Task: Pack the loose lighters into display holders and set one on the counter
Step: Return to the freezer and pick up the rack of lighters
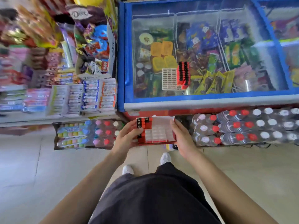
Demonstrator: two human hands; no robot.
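I hold a red display holder (pixel 159 132) with a white grid of slots in front of me, above the floor. My left hand (pixel 127 137) grips its left side, where several red lighters (pixel 144 123) with black tops sit in the slots. My right hand (pixel 182 137) grips the right side. Most slots are bare. On the glass lid of the freezer (pixel 210 96) lies a second white holder (pixel 169 79) with a block of red lighters (pixel 183 75) along its right side.
Packs of bottled drinks (pixel 242 126) stand on the floor below the freezer, right and left of my hands. Shelves of snacks and sweets (pixel 72 94) fill the left. My feet in white shoes (pixel 165 158) are on the tiled floor.
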